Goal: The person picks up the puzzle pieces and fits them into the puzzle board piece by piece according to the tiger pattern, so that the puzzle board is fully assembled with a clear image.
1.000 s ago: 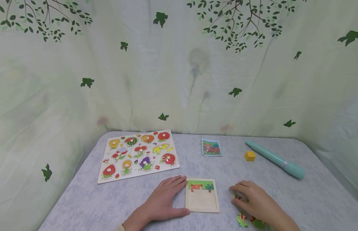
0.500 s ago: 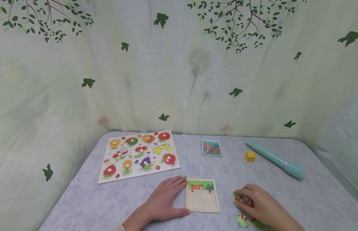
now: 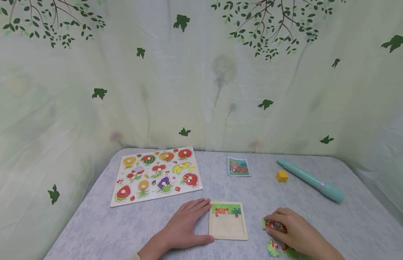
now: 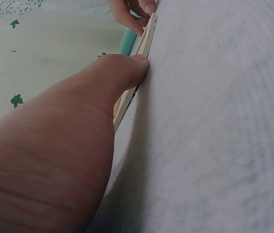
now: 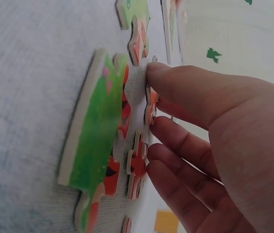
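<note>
My left hand (image 3: 187, 225) rests flat on the table, its fingertips at the upper left corner of a small wooden puzzle board (image 3: 228, 228) and its thumb touching the lower left corner. Along the board's top runs a strip of fitted pieces with an orange animal's head and green leaves. To the right, my right hand (image 3: 294, 227) pinches a puzzle piece (image 5: 152, 99) between thumb and index finger, low over the table. Around it lie several loose pieces, among them a green one (image 5: 98, 126) and a red one (image 5: 137, 167). The palm side of the left hand is hidden.
A fruit peg puzzle (image 3: 157, 176) lies at the back left. Behind the board is a small picture card (image 3: 238, 167) of a bear-like animal. A yellow cube (image 3: 281, 176) and a teal pen-shaped tube (image 3: 310, 179) lie at the back right. A printed curtain (image 3: 201, 90) hangs behind the table.
My right hand has shifted slightly right and down, and its thumb and index finger have closed on a puzzle piece. The left hand and the board have stayed still.
</note>
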`<state>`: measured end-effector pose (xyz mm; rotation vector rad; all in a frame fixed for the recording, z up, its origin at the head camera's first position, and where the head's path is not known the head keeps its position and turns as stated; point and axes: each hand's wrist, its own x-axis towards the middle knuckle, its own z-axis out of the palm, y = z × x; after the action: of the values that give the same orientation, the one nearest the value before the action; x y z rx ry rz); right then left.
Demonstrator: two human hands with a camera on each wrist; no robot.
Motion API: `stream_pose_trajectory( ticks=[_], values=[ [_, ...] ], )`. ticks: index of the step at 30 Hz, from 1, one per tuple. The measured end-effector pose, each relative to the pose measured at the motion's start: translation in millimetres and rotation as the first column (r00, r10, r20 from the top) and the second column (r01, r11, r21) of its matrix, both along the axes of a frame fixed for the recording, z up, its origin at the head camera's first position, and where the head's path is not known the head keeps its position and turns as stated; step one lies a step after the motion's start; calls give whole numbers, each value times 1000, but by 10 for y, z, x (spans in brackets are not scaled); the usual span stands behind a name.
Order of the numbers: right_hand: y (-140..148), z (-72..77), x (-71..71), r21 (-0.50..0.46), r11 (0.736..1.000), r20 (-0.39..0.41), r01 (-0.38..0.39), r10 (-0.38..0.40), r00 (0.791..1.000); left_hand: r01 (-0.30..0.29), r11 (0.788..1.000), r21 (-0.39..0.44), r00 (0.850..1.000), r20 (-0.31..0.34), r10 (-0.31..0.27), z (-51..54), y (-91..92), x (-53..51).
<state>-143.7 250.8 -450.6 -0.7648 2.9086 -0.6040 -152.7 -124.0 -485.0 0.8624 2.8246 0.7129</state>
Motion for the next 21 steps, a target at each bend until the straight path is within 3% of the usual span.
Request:
stream_pose_trajectory(
  ticks=[21],
  values=[
    [-100,59,-73,45,999,-50,-26,28,998,0,1000,-6,1000,-8,-1,10,-1,9]
  ],
)
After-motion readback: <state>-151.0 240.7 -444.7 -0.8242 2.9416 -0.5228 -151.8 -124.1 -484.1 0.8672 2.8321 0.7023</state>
